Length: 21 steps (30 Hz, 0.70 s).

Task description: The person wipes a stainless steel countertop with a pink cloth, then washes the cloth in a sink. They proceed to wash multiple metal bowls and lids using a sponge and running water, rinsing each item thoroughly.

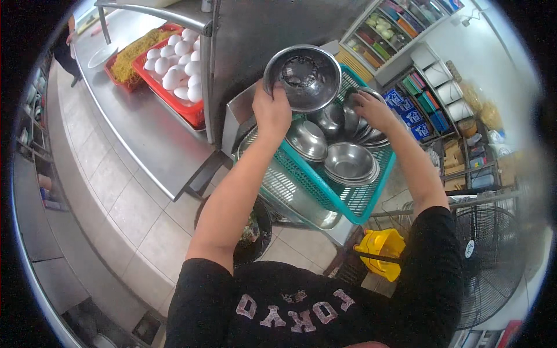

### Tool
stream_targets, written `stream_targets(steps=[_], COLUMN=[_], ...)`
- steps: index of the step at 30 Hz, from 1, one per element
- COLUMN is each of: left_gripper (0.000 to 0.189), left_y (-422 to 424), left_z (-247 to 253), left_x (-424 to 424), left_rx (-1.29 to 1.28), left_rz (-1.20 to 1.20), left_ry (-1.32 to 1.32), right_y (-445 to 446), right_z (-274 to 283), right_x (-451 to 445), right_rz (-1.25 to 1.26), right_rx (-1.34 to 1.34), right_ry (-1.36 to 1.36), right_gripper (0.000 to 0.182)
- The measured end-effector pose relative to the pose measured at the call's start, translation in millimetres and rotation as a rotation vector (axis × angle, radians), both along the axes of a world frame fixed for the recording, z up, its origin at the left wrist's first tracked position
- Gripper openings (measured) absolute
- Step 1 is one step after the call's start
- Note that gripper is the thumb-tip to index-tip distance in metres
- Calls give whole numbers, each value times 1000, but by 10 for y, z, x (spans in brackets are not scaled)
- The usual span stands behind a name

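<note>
My left hand (274, 108) grips the rim of a stainless steel bowl (324, 89), tilted with its inside facing me, over the left side of a teal plastic basket (352, 213). Inside the basket my right hand (375, 108) is on a steel bowl (373, 93) at the back right, its fingers over the rim; other bowls lean beneath it. More metal bowls lie around: a stack of upright bowls (350, 160) near the front, overturned bowls (307, 139) on the left, and a dark-looking bowl (327, 121) between them.
Left of the basket, a steel counter (143, 139) carries a red basket of white eggs (174, 71) and a basket of yellow noodles (137, 54). A dark bin (261, 230) stands below. A yellow mop bucket (380, 252) and black fan (489, 261) are at the right. A person (65, 48) stands far left.
</note>
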<state>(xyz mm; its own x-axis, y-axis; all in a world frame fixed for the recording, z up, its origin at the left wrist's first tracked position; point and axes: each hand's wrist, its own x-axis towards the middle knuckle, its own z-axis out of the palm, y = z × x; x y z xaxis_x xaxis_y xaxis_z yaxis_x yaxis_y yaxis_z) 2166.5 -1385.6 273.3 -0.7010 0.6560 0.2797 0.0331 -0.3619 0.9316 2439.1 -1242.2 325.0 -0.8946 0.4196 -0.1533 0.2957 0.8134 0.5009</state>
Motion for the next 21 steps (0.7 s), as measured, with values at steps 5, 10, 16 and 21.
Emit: stream_targets(steps=[5, 10, 16, 21], left_gripper=[24, 22, 23, 26], left_y=[-31, -9, 35, 19], left_z=[36, -10, -63, -9], left_x=[-14, -12, -51, 53], left_rx=[7, 51, 135, 64], left_rz=[-10, -19, -65, -82], left_ry=[-13, 12, -140, -26], right_y=[-13, -220, -350, -18], right_z=[-490, -904, -171, -576], right_x=[-347, -815, -553, 214], right_rz=[33, -112, -391, -1089], right_rx=[-35, -315, 315, -484], right_ry=[78, 118, 722, 1015], right_gripper=[36, 46, 63, 103])
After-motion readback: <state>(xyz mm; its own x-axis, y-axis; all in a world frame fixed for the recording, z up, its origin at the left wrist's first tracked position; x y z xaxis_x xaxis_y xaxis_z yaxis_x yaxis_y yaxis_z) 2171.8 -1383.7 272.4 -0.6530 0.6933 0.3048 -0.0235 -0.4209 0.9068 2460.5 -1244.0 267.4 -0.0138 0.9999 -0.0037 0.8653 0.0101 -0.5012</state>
